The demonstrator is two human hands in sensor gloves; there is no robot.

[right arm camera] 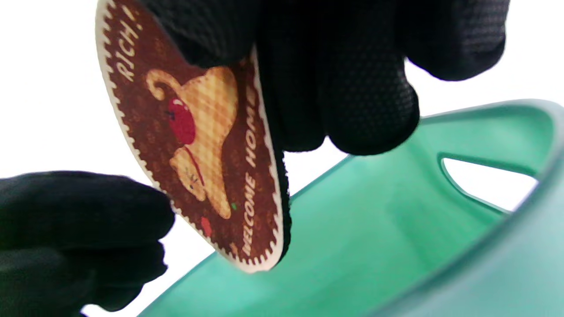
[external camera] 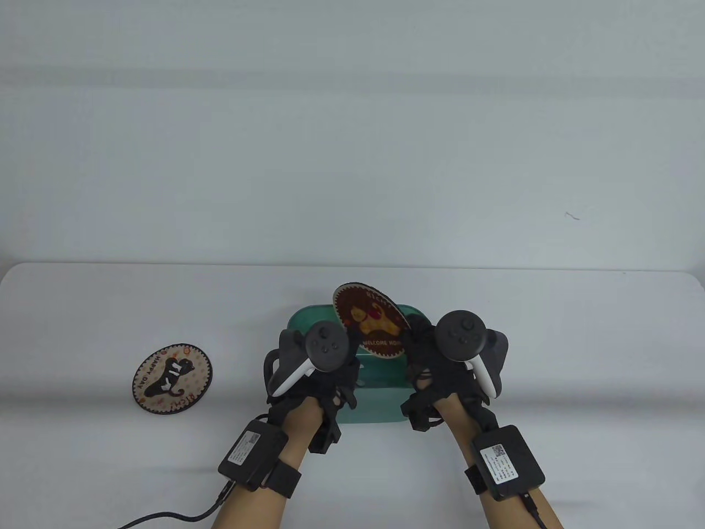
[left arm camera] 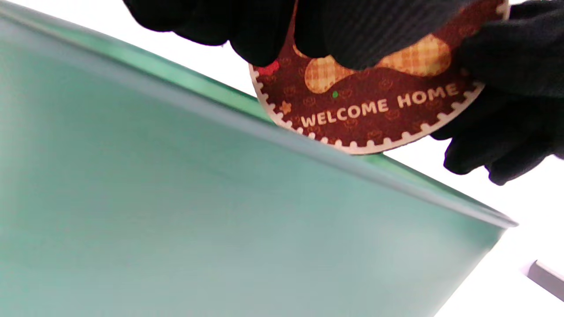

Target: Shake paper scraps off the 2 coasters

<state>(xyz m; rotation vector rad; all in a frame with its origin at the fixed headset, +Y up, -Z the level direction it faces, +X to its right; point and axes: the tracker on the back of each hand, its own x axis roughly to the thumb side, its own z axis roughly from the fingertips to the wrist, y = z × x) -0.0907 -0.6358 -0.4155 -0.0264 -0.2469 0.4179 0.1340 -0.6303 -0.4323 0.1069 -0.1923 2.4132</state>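
A round brown coaster (external camera: 370,322) reading "WELCOME HOME" is held tilted on edge over a green bin (external camera: 305,322). My left hand (external camera: 344,380) pinches its left side and my right hand (external camera: 419,358) pinches its right side. In the left wrist view the coaster (left arm camera: 374,110) hangs just above the bin's rim (left arm camera: 185,83), with a tiny green speck (left arm camera: 335,94) on its face. The right wrist view shows the coaster (right arm camera: 198,158) under my right fingers (right arm camera: 352,97), with the left hand (right arm camera: 79,229) touching its far edge. A second coaster (external camera: 172,378), "HAPPY DAY", lies flat on the table at the left.
The green bin has a handle cut-out (right arm camera: 476,180) in its wall and stands at the table's middle front. The white table (external camera: 551,341) ends at a far edge against a pale wall. Cables run from my wrist boxes (external camera: 253,452) off the bottom edge.
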